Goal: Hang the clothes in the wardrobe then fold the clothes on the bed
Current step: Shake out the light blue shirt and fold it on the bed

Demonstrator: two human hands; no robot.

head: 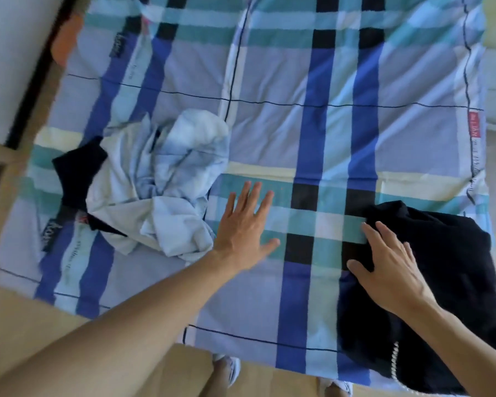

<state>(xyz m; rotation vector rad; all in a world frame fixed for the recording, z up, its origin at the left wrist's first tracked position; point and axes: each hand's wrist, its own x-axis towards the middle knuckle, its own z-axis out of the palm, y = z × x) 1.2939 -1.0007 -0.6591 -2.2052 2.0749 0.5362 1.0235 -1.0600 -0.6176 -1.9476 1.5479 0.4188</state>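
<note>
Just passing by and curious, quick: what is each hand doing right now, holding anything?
Left hand: open, flat on the plaid bedsheet, holding nothing.
Right hand: open, fingers straight, resting on the black garment.

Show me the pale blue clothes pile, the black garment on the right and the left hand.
pale blue clothes pile [166,179], head view, middle of the heap.
black garment [447,267], head view, its middle.
left hand [245,224], head view, its back.

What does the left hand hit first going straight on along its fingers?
Looks free: the left hand points up the bed over bare bedsheet; the pale blue clothes pile sits off to its left, probably clear.
</note>
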